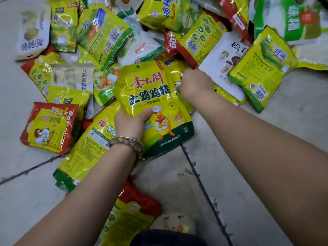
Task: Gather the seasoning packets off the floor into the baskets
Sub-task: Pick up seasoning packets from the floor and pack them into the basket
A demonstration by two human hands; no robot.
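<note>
Here, in the head view, I have the left hand [130, 124] gripping the lower left edge of the large yellow chick packet [156, 103]. The thumb presses on its printed face and the fingers are curled out of sight behind it. A beaded bracelet [127, 142] circles that wrist. The packet is held face up and tilted, its red and blue lettering toward the pile and its green bottom band over a dark joint [197, 176] in the pale floor [266, 132]. The right hand [195, 82] sits at the packet's upper right corner, knuckles up and fingers curled under. It touches a second yellow packet [174, 75] tucked just behind the first, but I cannot tell whether the fingers have closed on anything. The remaining seasoning packets lie overlapping on the floor beyond and to the left of both hands. A white mushroom packet [223, 63] lies just beside the right hand, and a yellow-green packet [260, 68] partly covers its right side. A red-and-yellow hen packet [49, 126] lies at the left margin of the pile. A long yellow-green packet [85, 148] lies partly under the left forearm, and another red-and-yellow packet [134, 206] lies nearest me, between the two forearms.
</note>
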